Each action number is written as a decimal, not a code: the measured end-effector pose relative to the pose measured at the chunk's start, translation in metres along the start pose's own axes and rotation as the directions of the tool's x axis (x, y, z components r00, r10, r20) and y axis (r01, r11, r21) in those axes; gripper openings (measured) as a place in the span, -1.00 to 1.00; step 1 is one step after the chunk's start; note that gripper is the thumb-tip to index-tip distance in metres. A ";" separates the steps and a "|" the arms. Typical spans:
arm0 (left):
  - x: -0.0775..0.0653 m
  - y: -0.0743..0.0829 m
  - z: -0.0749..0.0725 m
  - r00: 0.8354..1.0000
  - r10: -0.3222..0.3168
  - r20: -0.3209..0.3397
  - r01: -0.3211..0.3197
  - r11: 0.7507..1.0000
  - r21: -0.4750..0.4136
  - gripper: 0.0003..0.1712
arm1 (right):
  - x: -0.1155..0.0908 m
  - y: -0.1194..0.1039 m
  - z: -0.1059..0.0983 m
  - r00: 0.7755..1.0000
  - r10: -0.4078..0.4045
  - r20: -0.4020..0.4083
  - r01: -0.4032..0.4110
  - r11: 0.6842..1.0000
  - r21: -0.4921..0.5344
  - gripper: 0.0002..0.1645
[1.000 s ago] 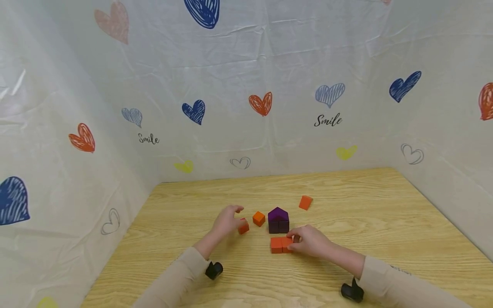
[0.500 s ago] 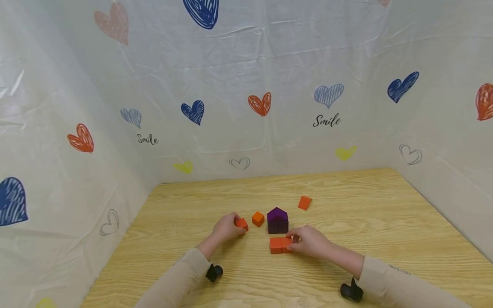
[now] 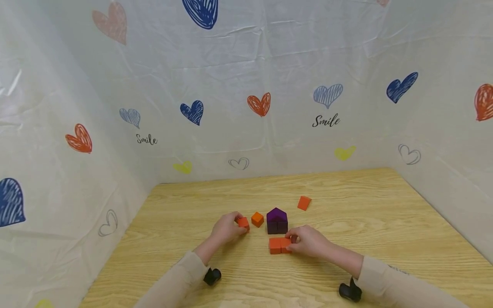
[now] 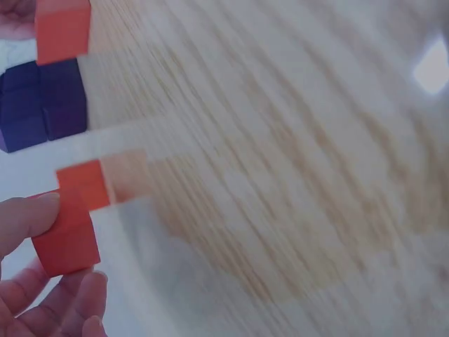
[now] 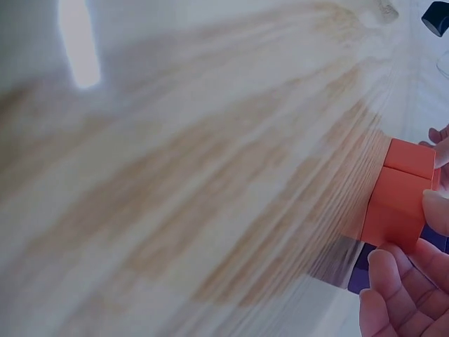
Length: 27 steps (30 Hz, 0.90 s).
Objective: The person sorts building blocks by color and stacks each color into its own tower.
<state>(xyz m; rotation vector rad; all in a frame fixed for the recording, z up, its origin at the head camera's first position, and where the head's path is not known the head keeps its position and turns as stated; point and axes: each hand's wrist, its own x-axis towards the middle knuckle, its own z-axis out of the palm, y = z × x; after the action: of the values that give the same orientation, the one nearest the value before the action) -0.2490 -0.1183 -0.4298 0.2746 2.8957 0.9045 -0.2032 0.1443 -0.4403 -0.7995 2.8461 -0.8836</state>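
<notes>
1. fingers of our left hand (image 3: 227,227) curl round a small orange cube (image 3: 243,223); in the left wrist view the thumb lies on its top and the fingertips (image 4: 84,302) sit under it.
2. our right hand (image 3: 308,241) pinches the right end of a pair of orange blocks (image 3: 280,245) lying side by side on the wooden table (image 3: 385,222).
3. a purple house (image 3: 277,220) stands just behind that pair.
4. another orange cube (image 3: 257,219) sits between our held cube and the house; a third orange block (image 3: 304,202) lies well apart, further back.
</notes>
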 end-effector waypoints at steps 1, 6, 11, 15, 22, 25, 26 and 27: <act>-0.001 0.001 -0.001 1.000 0.016 -0.005 -0.016 1.000 -0.001 -0.66 | 0.000 0.000 0.000 1.000 0.004 0.002 -0.004 1.000 -0.001 -0.70; -0.012 0.008 -0.003 0.994 0.104 -0.017 -0.104 0.995 -0.011 -0.64 | -0.001 -0.002 -0.001 1.000 0.023 0.009 -0.023 1.000 0.015 -0.64; -0.024 0.015 -0.004 0.988 0.154 -0.004 -0.154 0.987 -0.035 -0.61 | -0.003 -0.002 -0.004 1.000 0.022 0.012 -0.023 0.999 0.043 -0.60; -0.031 0.021 -0.001 0.985 0.171 0.006 -0.171 0.984 -0.056 -0.58 | -0.004 0.001 -0.005 1.000 0.013 0.015 -0.014 0.999 0.048 -0.58; -0.038 0.031 0.008 0.979 0.202 0.005 -0.201 0.977 -0.071 -0.55 | -0.005 0.004 -0.003 1.000 -0.009 0.008 0.009 0.999 0.050 -0.60; -0.039 0.034 0.013 0.977 0.211 0.006 -0.210 0.976 -0.064 -0.53 | -0.005 0.004 -0.004 1.000 -0.009 0.007 0.009 0.999 0.045 -0.61; -0.040 0.036 0.014 0.977 0.212 0.006 -0.211 0.975 -0.068 -0.52 | -0.005 0.004 -0.004 1.000 -0.008 0.009 0.008 0.999 0.046 -0.61; -0.040 0.038 0.015 0.977 0.213 0.006 -0.212 0.974 -0.074 -0.51 | -0.006 0.004 -0.004 1.000 -0.006 0.010 0.005 0.999 0.048 -0.62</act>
<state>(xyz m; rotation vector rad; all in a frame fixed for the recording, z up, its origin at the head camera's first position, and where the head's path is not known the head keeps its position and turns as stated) -0.2022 -0.0875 -0.4194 0.5914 2.8526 1.0316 -0.2010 0.1520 -0.4398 -0.8042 2.8037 -0.9418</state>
